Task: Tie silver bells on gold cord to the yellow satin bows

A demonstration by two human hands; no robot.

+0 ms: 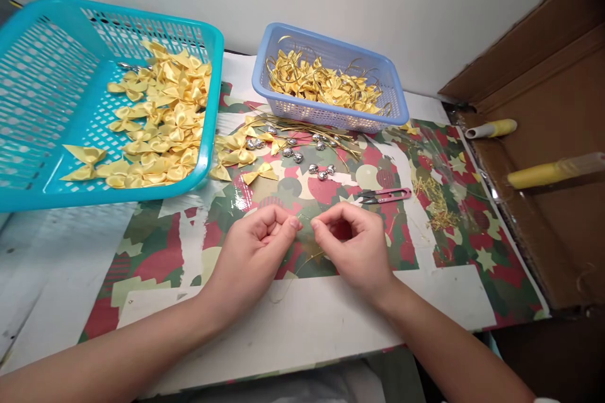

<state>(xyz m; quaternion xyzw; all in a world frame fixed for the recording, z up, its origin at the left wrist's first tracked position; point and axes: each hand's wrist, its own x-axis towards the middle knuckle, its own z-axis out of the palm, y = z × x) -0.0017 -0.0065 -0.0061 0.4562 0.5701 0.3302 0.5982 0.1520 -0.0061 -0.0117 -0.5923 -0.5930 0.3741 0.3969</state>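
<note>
Two hands of mine are at work low over the table point(302, 327): my left hand point(255, 255) and my right hand point(362, 255) each have thumb and forefinger pinched on a fine thread point(309, 259), their tips close but apart. The thread spans that gap, and a loose gold length curls below. Just beyond my right hand lie the pink-handled snips point(390, 195). Silver bells point(322, 175) sit in small clusters beyond my fingers, near a bundle of gold cords point(307, 124). Yellow bows point(179, 116) fill much of the teal basket point(215, 107) at my left, with a few outside, beside its rim. More bows, with cords attached, are in the blue basket point(331, 112). Gold scraps point(440, 209) lie to the right, on the star-patterned sheet point(486, 260).
</note>
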